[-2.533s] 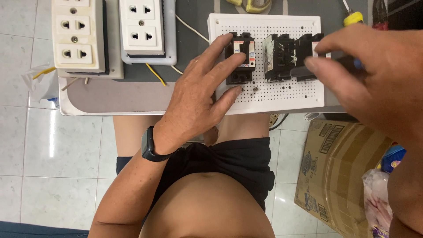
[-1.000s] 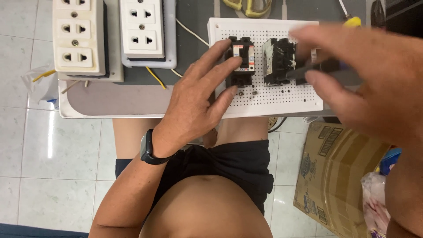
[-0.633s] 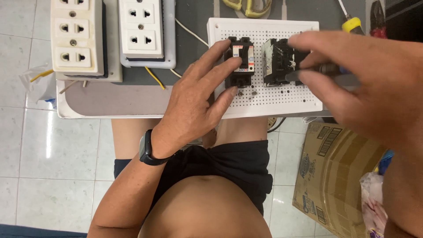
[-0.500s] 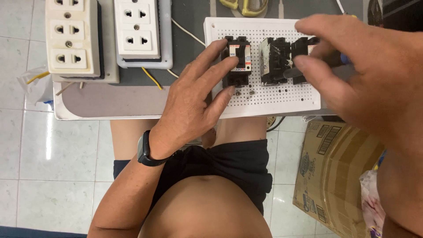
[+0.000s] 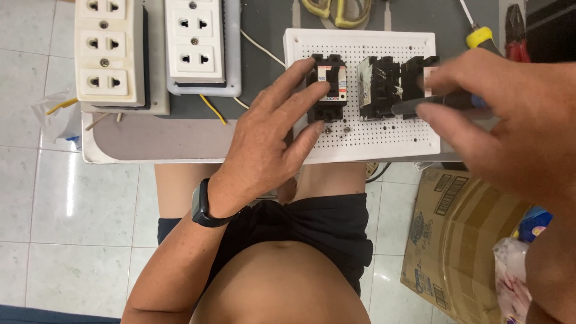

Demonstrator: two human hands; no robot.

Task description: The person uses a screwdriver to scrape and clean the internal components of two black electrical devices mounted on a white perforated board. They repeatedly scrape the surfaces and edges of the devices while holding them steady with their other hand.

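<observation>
A white perforated board (image 5: 390,129) lies on the grey table and carries three black breaker units. My left hand (image 5: 267,150) rests flat on the board, its fingers spread and touching the left breaker (image 5: 328,87). My right hand (image 5: 510,120) grips a dark-shafted screwdriver (image 5: 429,105) with a blue handle part. Its tip points at the middle breaker (image 5: 378,87). The right breaker (image 5: 417,72) is partly hidden behind my right fingers. Two small screws (image 5: 336,128) sit in the board just below the left breaker.
Two white socket blocks (image 5: 108,51) (image 5: 195,42) stand at the table's left, with yellow wires (image 5: 213,110) by them. A yellow-handled tool (image 5: 480,36), red pliers (image 5: 515,24) and yellow-green scissors handles (image 5: 336,12) lie at the back. A cardboard box (image 5: 462,240) stands on the tiled floor at right.
My right hand has shifted the screwdriver about over the right side of the board, and its tip now points at the middle breaker. My left hand has stayed on the left breaker.
</observation>
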